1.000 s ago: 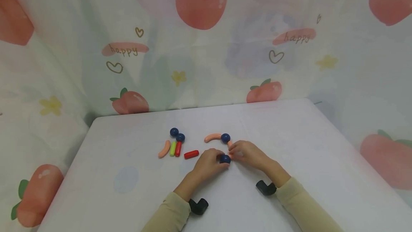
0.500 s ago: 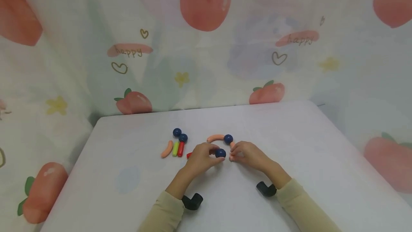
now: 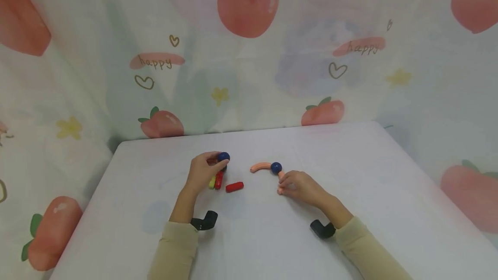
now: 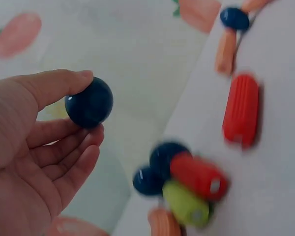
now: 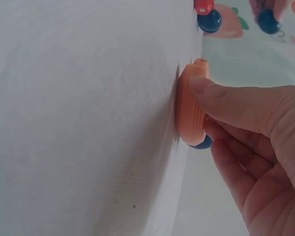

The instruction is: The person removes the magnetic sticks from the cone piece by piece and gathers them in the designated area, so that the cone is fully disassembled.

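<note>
My left hand (image 3: 202, 170) pinches a dark blue ball (image 4: 89, 102) between thumb and fingertips, raised above the left cluster of pieces. Below it in the left wrist view lie two more blue balls, a red rod (image 4: 199, 176), a lime green rod (image 4: 187, 203) and an orange curved rod (image 4: 163, 223). My right hand (image 3: 304, 186) pinches an orange curved rod (image 5: 191, 104) low at the table. That rod's far end meets a blue ball (image 3: 276, 167), which also joins another orange curved rod (image 3: 260, 167). The right fingers cover part of the held rod.
A separate red rod (image 3: 234, 187) lies between the two hands on the white table (image 3: 272, 245). A printed fabric backdrop (image 3: 249, 77) rises behind the table's back edge. Black angled pieces (image 3: 322, 229) sit at both wrists.
My left hand has lifted the blue ball away from the right rod's near end and carried it left and farther back over the cluster. The right hand stays in place.
</note>
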`<state>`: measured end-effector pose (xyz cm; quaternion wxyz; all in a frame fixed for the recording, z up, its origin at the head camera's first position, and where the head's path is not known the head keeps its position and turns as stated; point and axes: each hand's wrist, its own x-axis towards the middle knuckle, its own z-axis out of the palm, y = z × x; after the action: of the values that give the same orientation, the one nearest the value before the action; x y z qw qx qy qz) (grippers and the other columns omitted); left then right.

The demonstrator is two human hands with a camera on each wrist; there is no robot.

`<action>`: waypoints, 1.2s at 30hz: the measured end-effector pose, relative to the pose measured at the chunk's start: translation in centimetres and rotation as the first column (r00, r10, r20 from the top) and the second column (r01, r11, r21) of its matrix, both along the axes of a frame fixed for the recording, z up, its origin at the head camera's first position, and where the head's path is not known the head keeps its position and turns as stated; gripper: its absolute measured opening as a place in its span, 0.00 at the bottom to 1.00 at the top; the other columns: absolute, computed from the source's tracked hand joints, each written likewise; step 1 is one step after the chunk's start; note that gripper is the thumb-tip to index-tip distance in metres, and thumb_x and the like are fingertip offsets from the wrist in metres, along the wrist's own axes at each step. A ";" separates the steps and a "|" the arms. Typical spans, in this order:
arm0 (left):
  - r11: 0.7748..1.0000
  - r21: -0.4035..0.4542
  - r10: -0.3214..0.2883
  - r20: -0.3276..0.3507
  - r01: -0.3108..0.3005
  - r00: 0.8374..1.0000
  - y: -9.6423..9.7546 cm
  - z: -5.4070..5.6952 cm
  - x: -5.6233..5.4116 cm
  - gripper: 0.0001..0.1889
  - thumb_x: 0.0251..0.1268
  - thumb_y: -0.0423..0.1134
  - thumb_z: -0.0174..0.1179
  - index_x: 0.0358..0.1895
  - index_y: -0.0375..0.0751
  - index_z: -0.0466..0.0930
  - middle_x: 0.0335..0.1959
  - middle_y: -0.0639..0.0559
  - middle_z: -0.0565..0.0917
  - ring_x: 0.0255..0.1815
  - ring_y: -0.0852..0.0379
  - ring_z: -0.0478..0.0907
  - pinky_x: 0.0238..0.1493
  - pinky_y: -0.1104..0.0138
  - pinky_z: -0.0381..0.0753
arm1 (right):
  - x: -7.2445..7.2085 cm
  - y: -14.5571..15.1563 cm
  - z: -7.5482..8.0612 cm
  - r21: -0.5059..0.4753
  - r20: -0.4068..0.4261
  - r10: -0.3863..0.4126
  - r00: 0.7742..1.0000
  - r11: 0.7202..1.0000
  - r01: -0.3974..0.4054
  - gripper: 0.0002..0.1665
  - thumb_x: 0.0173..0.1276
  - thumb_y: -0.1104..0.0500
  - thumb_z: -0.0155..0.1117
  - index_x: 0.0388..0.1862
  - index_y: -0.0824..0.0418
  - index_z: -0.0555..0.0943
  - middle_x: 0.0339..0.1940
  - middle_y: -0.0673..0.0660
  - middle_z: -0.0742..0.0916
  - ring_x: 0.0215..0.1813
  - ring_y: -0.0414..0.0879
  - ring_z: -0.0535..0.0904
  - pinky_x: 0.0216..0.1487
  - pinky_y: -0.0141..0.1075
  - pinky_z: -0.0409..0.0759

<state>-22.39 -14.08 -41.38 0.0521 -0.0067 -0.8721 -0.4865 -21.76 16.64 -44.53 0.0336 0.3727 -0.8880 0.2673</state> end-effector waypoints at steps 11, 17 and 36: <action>0.989 -0.078 0.135 0.094 -0.128 0.986 -4.7 -2.6 -3.1 0.26 0.60 0.46 0.60 0.55 0.30 0.74 0.47 0.37 0.78 0.50 0.46 0.74 0.52 0.56 0.73 | -0.2 0.1 -0.3 -0.021 0.022 -0.006 1.000 1.000 0.006 0.08 0.53 0.61 0.71 0.32 0.64 0.86 0.36 0.52 0.84 0.43 0.48 0.79 0.47 0.43 0.76; 0.984 -0.132 0.137 0.148 -0.118 0.979 -5.5 -3.1 -4.6 0.24 0.60 0.45 0.60 0.53 0.29 0.75 0.48 0.37 0.78 0.50 0.45 0.73 0.52 0.56 0.72 | -0.3 0.1 -0.4 -0.039 0.007 0.001 1.000 0.999 -0.001 0.09 0.52 0.61 0.71 0.32 0.64 0.86 0.36 0.52 0.84 0.43 0.47 0.79 0.47 0.43 0.76; 0.967 -0.235 0.151 0.234 -0.095 0.960 -5.3 -3.3 -5.6 0.25 0.61 0.44 0.59 0.56 0.28 0.71 0.52 0.35 0.75 0.55 0.43 0.70 0.56 0.55 0.69 | -0.1 0.2 -0.4 -0.042 0.006 0.012 1.000 0.999 -0.012 0.08 0.54 0.62 0.70 0.33 0.65 0.86 0.37 0.54 0.84 0.43 0.49 0.79 0.47 0.43 0.76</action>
<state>-28.03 -19.42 -44.73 -0.0292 0.1034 -0.9191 -0.3792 -21.82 16.80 -44.96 0.0373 0.3763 -0.8801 0.2872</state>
